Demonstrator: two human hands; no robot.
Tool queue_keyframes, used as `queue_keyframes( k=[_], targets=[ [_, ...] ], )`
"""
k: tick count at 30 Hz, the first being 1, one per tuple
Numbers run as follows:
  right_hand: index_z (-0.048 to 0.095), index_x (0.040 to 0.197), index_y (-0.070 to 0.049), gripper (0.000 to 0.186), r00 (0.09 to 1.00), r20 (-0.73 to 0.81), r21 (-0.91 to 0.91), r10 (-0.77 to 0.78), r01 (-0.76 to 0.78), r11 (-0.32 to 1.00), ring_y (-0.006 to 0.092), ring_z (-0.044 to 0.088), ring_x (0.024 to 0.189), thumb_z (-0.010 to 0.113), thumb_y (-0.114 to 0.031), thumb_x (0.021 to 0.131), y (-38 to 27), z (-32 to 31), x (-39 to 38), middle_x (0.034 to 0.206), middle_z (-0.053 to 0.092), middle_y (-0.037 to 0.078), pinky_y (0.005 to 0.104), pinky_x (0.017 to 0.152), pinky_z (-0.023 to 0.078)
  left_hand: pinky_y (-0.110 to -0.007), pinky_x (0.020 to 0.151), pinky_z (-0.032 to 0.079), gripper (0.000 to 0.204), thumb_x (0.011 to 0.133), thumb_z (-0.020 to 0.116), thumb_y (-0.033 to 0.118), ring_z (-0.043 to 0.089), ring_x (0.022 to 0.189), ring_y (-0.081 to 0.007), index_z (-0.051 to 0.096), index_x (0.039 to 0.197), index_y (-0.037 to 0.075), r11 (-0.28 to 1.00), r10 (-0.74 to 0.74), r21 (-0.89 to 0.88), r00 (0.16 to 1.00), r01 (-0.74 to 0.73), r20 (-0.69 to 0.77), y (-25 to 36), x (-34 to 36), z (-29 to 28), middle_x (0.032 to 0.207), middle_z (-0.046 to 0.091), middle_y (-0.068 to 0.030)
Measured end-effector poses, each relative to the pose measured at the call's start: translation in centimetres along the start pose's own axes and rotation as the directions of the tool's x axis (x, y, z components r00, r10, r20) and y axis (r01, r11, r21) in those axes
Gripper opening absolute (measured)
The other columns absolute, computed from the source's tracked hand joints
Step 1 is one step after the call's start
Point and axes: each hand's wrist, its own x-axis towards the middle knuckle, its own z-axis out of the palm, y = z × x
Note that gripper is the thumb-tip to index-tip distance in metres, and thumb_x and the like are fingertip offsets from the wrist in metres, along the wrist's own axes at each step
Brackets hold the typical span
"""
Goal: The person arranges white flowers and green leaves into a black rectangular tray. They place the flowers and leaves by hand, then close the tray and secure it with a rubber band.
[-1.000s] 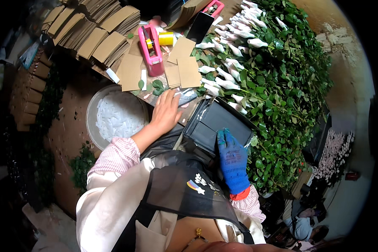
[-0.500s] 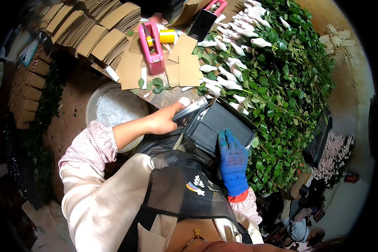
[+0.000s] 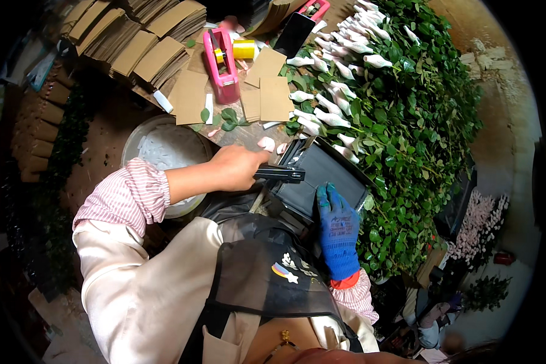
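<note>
My bare left hand point(image 3: 239, 168) is closed round a black stapler point(image 3: 284, 174), whose front end points right over a dark grey, shallow box-like stand point(image 3: 323, 162). Whether the stapler touches the stand, I cannot tell. My right hand point(image 3: 337, 224), in a blue glove with green-stained fingertips, lies on the stand's lower right part, fingers stretched out and gripping nothing. Just beyond the stand's upper left corner are small pale pink petals point(image 3: 266, 144).
A pink tape dispenser point(image 3: 225, 88), cardboard pieces point(image 3: 275, 100) and a phone point(image 3: 294, 33) lie on the table. Roses in white netting point(image 3: 330, 118) with leafy stems point(image 3: 415, 158) are piled at right. A bucket of white strips point(image 3: 164, 145) stands left; cardboard stacks point(image 3: 158, 60) sit behind.
My left hand has turned the stapler from slanting up and right to lying nearly level, with its front end lower over the stand. The right hand has hardly moved.
</note>
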Motion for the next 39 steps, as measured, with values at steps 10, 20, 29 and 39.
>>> queue_keyframes(
  k=[10, 20, 29, 39],
  targets=[
    [0.053, 0.146, -0.009, 0.058, 0.996, 0.086, 0.051, 0.030, -0.034, 0.998, 0.0327, 0.061, 0.124, 0.056, -0.008, 0.089, -0.6, -0.7, 0.2, 0.150, 0.053, 0.016, 0.0434, 0.099, 0.052, -0.045, 0.095, 0.047, 0.026, 0.082, 0.065, 0.014, 0.062, 0.096, -0.0271, 0.062, 0.107, 0.006, 0.787, 0.406, 0.611, 0.819, -0.087, -0.406, -3.7, -2.6, 4.8, 0.095, 0.061, -0.0099],
    [0.054, 0.145, -0.010, 0.054, 0.992, 0.114, -0.039, 0.061, -0.057, 0.998, 0.0313, 0.062, 0.124, 0.054, -0.006, 0.091, -0.7, -0.5, 0.2, 0.148, 0.055, 0.015, 0.0423, 0.098, 0.053, -0.042, 0.082, 0.052, 0.011, 0.085, 0.059, 0.019, 0.065, 0.079, -0.0257, 0.060, 0.089, 0.009, 0.602, 0.666, 0.747, 0.693, -0.281, -0.276, -1.5, -1.0, 3.1, 0.081, 0.062, -0.0066],
    [0.055, 0.142, -0.008, 0.052, 0.999, 0.048, -0.009, 0.009, -0.009, 1.000, 0.0327, 0.064, 0.119, 0.055, -0.005, 0.090, -0.4, -0.3, 0.6, 0.145, 0.058, 0.016, 0.0411, 0.095, 0.055, -0.037, 0.083, 0.050, 0.016, 0.083, 0.060, 0.019, 0.062, 0.093, -0.0228, 0.057, 0.096, 0.011, 0.429, 0.896, 0.719, 0.358, -0.548, -0.262, -8.0, 4.8, 0.5, 0.092, 0.058, -0.0058],
    [0.057, 0.140, -0.009, 0.053, 0.997, 0.062, -0.015, 0.038, -0.038, 0.999, 0.0326, 0.064, 0.120, 0.058, -0.007, 0.087, -0.8, -1.3, 0.1, 0.144, 0.058, 0.015, 0.0435, 0.095, 0.055, -0.036, 0.084, 0.049, 0.012, 0.085, 0.058, 0.020, 0.060, 0.087, -0.0229, 0.059, 0.095, 0.014, 0.606, 0.762, 0.730, 0.494, -0.316, -0.419, -6.1, 12.7, -1.1, 0.087, 0.057, -0.0038]
  ],
)
